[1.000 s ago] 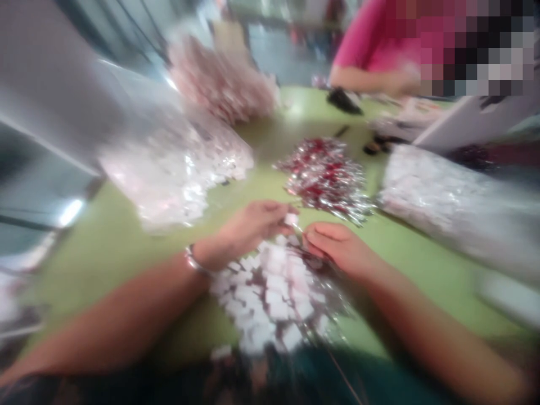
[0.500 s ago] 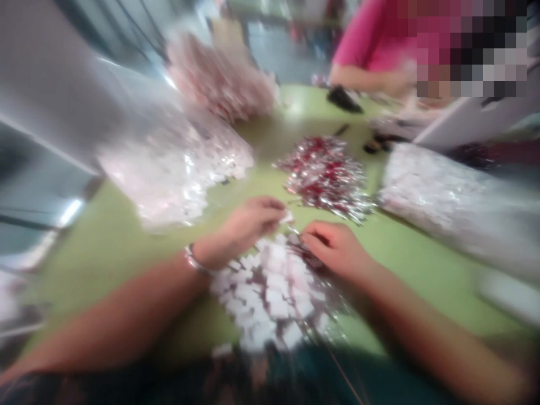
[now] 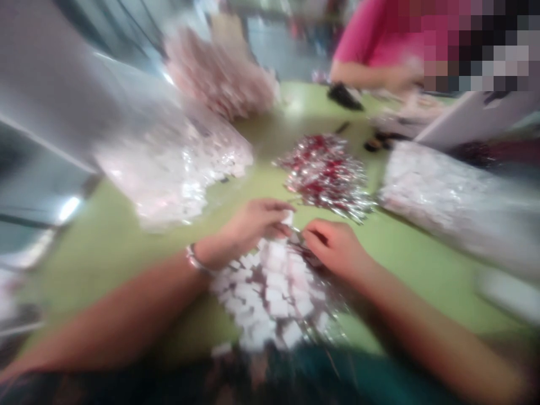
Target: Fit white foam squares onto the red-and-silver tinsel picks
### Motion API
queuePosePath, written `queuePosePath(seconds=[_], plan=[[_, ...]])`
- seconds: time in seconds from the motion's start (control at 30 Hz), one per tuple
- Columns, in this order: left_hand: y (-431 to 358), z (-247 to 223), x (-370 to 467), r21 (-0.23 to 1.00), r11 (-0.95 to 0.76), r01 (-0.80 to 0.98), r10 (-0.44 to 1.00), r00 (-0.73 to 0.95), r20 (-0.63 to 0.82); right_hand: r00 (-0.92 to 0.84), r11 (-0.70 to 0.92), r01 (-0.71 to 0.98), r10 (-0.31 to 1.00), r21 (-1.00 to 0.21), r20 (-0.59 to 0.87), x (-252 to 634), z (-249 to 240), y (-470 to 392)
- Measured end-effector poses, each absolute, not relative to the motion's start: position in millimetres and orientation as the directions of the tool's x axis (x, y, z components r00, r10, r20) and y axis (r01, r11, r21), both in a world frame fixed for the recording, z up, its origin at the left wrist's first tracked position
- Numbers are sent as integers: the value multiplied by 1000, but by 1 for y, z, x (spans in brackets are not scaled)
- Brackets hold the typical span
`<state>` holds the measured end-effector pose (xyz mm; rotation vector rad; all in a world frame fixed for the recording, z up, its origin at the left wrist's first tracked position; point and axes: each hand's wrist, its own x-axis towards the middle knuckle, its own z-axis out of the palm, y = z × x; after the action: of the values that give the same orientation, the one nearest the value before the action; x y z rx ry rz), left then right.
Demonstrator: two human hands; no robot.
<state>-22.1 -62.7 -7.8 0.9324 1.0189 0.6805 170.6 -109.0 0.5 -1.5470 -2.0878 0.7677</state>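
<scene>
My left hand, with a bracelet at the wrist, holds a small white tag between thumb and fingers. Close on its right, my right hand is closed in a pinch on a thin silvery piece whose tip shows at the fingertips. Just below both hands lies a pile of white tags with thin silvery strands among them. Beyond my hands is a heap of red and silver pieces.
A clear bag of white pieces lies on the green table at left, another bag at right. Pink bundles stand behind. Across the table is a person in a pink top, near a black item.
My left hand has shifted slightly right, and its fingers have spread around the white tag. My right hand has hardly moved.
</scene>
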Motion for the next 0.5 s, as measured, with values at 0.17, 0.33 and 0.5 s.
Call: queuePosePath(seconds=[0.17, 0.33, 0.5], plan=[[-65, -1, -18, 875, 477, -80, 830, 367, -419, -243, 268, 806, 963, -528, 119, 174, -2, -110], [-62, -10, -20, 920, 392, -9, 825, 446, -347, -317, 348, 859, 938, -375, 143, 176, -4, -108], [-63, -14, -21, 942, 331, 62, 801, 509, -315, -385, 389, 852, 919, -351, 85, 172, -9, -106]])
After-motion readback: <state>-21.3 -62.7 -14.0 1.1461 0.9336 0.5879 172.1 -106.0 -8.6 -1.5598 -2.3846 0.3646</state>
